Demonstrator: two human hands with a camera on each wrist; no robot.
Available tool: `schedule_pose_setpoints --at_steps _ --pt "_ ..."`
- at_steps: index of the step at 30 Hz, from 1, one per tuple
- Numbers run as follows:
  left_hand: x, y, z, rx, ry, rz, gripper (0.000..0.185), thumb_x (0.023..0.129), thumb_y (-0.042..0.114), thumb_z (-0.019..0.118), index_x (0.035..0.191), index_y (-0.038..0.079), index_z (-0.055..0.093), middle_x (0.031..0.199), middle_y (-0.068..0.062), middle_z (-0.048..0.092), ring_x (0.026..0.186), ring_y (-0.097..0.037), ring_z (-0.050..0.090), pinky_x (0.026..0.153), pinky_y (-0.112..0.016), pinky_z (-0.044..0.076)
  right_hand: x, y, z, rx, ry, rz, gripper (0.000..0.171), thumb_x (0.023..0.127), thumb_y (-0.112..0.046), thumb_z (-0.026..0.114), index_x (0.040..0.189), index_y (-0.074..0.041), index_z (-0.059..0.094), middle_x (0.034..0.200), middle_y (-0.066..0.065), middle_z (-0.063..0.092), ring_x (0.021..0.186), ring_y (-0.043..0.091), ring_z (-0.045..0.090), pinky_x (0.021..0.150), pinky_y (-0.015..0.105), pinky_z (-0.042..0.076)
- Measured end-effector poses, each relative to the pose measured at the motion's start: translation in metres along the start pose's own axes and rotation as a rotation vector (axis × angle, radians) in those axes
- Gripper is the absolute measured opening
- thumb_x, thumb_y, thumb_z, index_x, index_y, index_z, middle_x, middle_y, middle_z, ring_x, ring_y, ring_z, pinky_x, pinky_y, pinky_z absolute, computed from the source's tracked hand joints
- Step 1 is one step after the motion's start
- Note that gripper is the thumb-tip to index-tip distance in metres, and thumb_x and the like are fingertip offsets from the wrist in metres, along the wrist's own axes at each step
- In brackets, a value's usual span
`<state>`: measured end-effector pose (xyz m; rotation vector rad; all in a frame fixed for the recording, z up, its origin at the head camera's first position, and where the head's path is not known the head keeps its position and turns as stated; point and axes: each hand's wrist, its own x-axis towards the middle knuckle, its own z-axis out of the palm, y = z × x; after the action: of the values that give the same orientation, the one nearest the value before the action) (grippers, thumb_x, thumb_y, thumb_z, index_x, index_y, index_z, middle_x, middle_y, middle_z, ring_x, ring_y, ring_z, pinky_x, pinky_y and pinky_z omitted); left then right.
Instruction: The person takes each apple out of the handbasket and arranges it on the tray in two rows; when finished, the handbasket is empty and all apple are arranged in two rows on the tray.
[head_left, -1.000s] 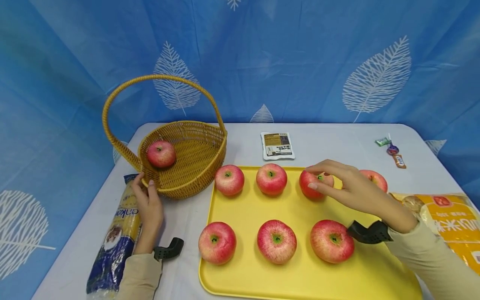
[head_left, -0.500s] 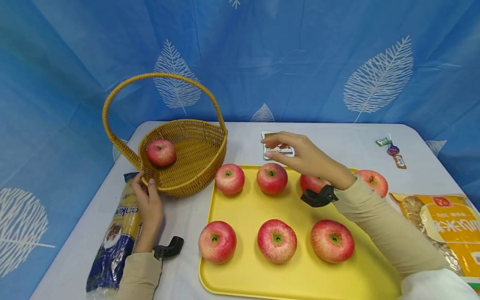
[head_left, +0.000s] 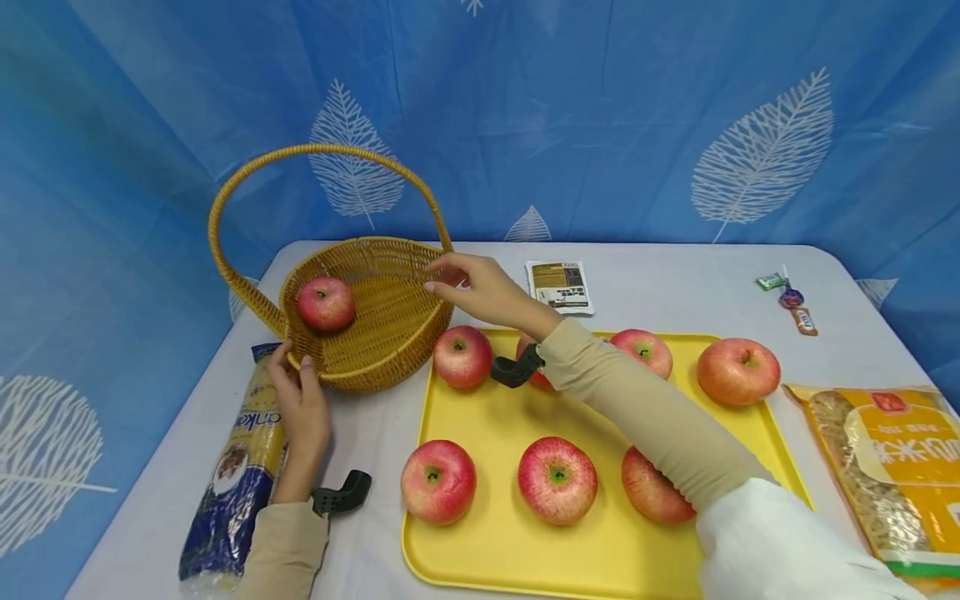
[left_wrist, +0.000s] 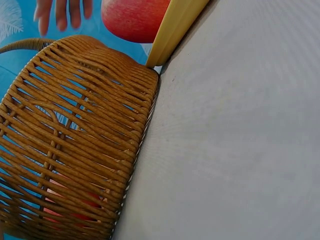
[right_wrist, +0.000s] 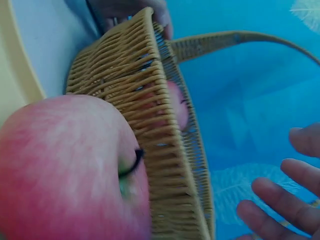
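I am steadying the basket [head_left: 375,329] rim with my left hand [head_left: 302,408]; my right hand [head_left: 480,292], fingers loosely spread and empty, is hovering at its edge. Next, probably, gripping an apple [head_left: 462,357].

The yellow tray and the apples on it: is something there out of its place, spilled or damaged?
Nothing looks spilled or damaged. The apples sit upright on the yellow tray; only the far right apple sits at the tray's edge, slightly out of the row. One apple lies in the basket, whose rim the left hand holds; the right hand hovers empty.
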<state>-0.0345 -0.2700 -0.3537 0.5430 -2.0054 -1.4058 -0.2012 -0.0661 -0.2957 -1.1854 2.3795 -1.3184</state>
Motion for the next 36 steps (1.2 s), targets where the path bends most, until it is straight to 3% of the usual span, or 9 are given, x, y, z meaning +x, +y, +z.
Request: schedule_pose_setpoints --at_steps 11,21,28,36 --pt "0.002 0.001 0.0 0.012 0.016 0.005 0.041 0.097 0.013 0.033 0.134 -0.004 0.029 0.141 -0.019 0.031 0.131 -0.029 0.033 0.101 -0.027 0.029 0.042 0.005 0.041 0.117 -0.051 0.108 0.04 0.088 -0.034 0.056 0.122 -0.014 0.055 0.106 0.002 0.062 0.094 0.01 0.058 0.082 0.023 0.046" --pt "0.002 0.0 -0.006 0.014 0.027 0.0 0.041 0.097 0.015 0.033 0.134 -0.003 0.028 0.141 -0.018 0.03 0.132 -0.028 0.031 0.105 -0.033 0.028 0.076 -0.006 0.079 0.291 -0.017 0.166 0.054 0.086 -0.041 0.056 0.132 -0.014 0.045 0.127 0.003 0.052 0.11 0.014 0.052 0.087 0.025 0.045" --pt "0.0 -0.003 -0.003 0.001 0.022 0.004 0.041 0.097 0.013 0.033 0.134 -0.004 0.028 0.141 -0.019 0.029 0.132 -0.028 0.031 0.103 -0.03 0.028 0.085 -0.014 0.098 0.456 0.014 0.252 0.058 0.084 -0.042 0.059 0.134 -0.017 0.043 0.13 0.003 0.051 0.116 0.015 0.05 0.085 0.026 0.046" --pt "-0.005 -0.005 0.001 0.01 0.014 -0.011 0.041 0.097 0.014 0.033 0.134 -0.003 0.028 0.141 -0.019 0.029 0.133 -0.027 0.03 0.105 -0.036 0.027 0.091 -0.018 0.104 0.5 0.033 0.301 0.074 0.08 -0.048 0.061 0.141 -0.021 0.029 0.142 0.005 0.038 0.128 0.018 0.04 0.097 0.036 0.04"
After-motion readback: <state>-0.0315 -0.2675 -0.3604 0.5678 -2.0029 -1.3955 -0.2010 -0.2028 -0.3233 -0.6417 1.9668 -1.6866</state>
